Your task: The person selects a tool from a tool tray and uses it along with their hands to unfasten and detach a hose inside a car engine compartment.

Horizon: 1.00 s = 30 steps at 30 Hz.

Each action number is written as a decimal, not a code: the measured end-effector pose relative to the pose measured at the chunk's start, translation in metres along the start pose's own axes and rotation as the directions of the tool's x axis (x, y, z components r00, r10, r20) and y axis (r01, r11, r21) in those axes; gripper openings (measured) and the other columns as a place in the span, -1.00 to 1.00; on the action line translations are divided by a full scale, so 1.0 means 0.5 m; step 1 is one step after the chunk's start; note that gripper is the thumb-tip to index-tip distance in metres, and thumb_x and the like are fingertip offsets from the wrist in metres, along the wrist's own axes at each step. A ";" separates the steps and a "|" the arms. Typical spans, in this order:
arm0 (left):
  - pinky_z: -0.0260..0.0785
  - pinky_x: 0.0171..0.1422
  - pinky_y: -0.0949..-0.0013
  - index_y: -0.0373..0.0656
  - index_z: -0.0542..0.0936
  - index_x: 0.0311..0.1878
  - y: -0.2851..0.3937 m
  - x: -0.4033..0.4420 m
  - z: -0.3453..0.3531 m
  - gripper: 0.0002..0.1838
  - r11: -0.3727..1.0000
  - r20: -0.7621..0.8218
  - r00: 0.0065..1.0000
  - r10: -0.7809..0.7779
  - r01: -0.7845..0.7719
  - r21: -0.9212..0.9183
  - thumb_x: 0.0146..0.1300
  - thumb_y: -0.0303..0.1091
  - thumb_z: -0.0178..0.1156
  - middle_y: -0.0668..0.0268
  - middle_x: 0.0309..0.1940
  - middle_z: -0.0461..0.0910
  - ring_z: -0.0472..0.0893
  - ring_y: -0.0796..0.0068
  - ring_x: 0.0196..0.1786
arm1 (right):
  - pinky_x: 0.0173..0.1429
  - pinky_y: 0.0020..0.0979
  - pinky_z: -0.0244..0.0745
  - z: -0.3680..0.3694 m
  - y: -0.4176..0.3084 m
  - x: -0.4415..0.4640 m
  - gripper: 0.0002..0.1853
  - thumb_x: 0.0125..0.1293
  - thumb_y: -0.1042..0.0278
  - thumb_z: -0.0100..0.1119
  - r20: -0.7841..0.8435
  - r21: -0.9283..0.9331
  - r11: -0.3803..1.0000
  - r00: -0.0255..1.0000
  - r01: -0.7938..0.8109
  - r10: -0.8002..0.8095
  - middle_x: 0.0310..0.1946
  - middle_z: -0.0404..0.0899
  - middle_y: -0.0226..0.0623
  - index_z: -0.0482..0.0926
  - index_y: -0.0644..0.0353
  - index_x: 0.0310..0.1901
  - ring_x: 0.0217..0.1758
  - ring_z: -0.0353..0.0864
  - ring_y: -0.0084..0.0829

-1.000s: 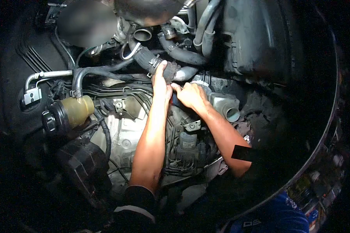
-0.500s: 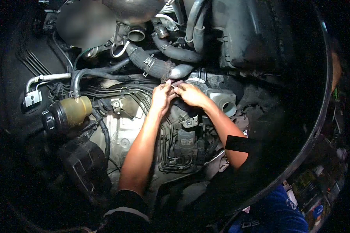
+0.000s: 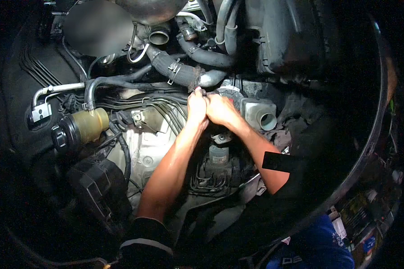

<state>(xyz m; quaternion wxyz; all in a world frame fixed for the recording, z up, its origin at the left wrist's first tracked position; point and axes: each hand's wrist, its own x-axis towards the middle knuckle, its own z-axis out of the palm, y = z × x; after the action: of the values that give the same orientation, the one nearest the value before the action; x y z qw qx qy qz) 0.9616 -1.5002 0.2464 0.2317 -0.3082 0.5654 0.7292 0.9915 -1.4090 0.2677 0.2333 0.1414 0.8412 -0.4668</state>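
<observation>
Both hands are together in the middle of the engine bay, just below the metal pipe (image 3: 212, 78) at the end of a ribbed black hose (image 3: 177, 71). My left hand (image 3: 197, 106) is closed, its thumb pointing up near the frayed hose end. Against it, my right hand (image 3: 221, 109) has its fingers curled inward. Whatever lies between the fingers is hidden; a small red patch shows beside my right hand. Two clamps sit around the ribbed hose.
A yellowish reservoir with a black cap (image 3: 87, 127) stands at the left. Right of the hands is a pale open pipe end (image 3: 268, 121). A large black housing (image 3: 283, 36) fills the upper right. A person's blue clothing (image 3: 316, 246) shows at the lower right.
My left hand has let go of the ribbed hose and moved down beside my right hand. The hose now lies lower, and the hands are pressed closer together than half a second ago.
</observation>
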 end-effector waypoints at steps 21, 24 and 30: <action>0.48 0.16 0.22 -0.33 0.41 0.19 0.048 0.025 -0.064 -0.51 0.948 0.102 0.943 0.316 -0.318 0.005 0.36 -0.20 0.26 0.14 0.04 0.57 0.59 0.31 0.04 | -0.03 0.08 0.57 -0.048 -0.019 -0.052 -0.52 0.50 -0.04 -0.09 -0.144 -0.294 0.948 0.986 -0.122 0.083 -0.32 0.67 0.18 0.67 0.20 -0.21 -0.20 0.68 0.20; 0.47 0.05 0.37 -0.33 0.45 0.20 0.060 0.046 -0.064 -0.47 0.956 0.018 0.957 0.290 -0.289 -0.049 0.45 -0.02 0.18 0.19 0.02 0.60 0.61 0.44 -0.01 | -0.10 0.11 0.56 -0.049 -0.026 -0.073 -0.54 0.52 0.00 -0.13 -0.211 -0.256 0.957 0.974 -0.138 0.084 -0.37 0.66 0.19 0.65 0.22 -0.19 -0.26 0.67 0.23; 0.48 0.20 0.22 -0.32 0.44 0.22 0.064 0.062 -0.075 -0.44 0.977 0.054 0.976 0.213 -0.213 -0.007 0.41 -0.03 0.24 0.17 0.05 0.60 0.61 0.34 0.06 | -0.10 0.13 0.54 -0.050 -0.010 -0.052 -0.53 0.53 0.00 -0.14 -0.224 -0.182 0.980 0.974 -0.082 0.040 -0.38 0.66 0.19 0.64 0.22 -0.21 -0.25 0.66 0.23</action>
<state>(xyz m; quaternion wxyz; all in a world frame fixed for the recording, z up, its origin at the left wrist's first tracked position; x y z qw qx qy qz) 0.9248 -1.5448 0.2394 0.1672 -0.2260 0.5884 0.7581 1.0049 -1.3906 0.2962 0.1660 0.1949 0.8978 -0.3585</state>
